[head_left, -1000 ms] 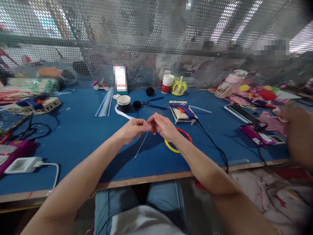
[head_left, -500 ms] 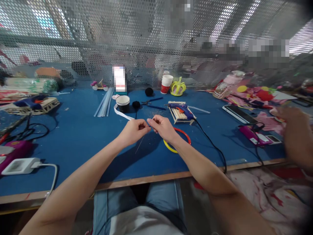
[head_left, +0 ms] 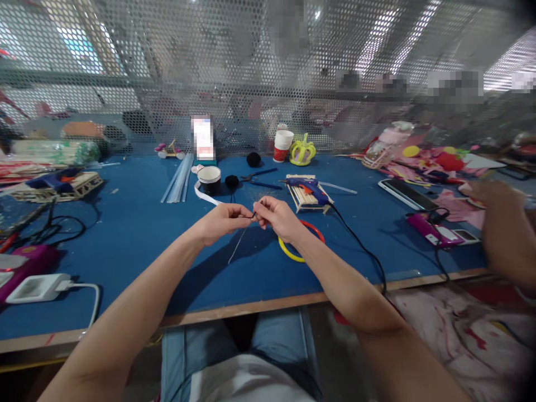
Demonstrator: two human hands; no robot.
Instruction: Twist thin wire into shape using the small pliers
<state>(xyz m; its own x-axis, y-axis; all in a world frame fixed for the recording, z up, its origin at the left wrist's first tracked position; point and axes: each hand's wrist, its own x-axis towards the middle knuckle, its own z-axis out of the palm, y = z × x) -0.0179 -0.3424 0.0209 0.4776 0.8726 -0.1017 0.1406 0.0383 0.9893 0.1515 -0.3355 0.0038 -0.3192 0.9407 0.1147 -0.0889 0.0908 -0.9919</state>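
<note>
A blue worktable (head_left: 138,234) spreads beneath two bare hands meeting at the fingertips. The left hand (head_left: 221,222) and right hand (head_left: 277,216) are each closed in a pinch. A thin pale wire (head_left: 237,246) slants down from below the left fingertips, the nearer ones, toward the wearer's left. Between both pinches, gripped by each, sits a tiny dark strand (head_left: 254,215).

Above the surface (head_left: 138,223), my left hand (head_left: 221,222) and right hand (head_left: 279,218) pinch closely side by side, forearms (head_left: 144,285) converging.
</note>
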